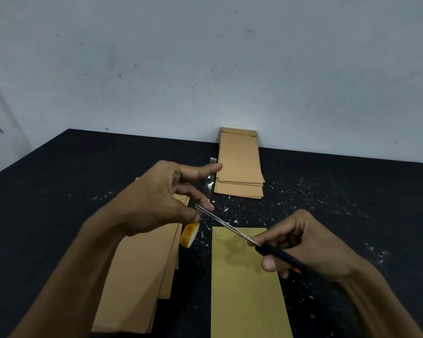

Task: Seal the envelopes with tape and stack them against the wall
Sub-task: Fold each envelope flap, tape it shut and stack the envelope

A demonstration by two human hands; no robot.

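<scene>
One yellowish paper envelope (pixel 244 284) lies flat on the dark speckled tabletop (pixel 352 191) under the hands: the right hand (pixel 300 242) grips black-handled scissors (pixel 242 234), the left hand (pixel 161 198) pinches a yellow-printed tape roll (pixel 189 234). Brown envelopes (pixel 239 167) lean stacked against the pale wall (pixel 205 57).
</scene>
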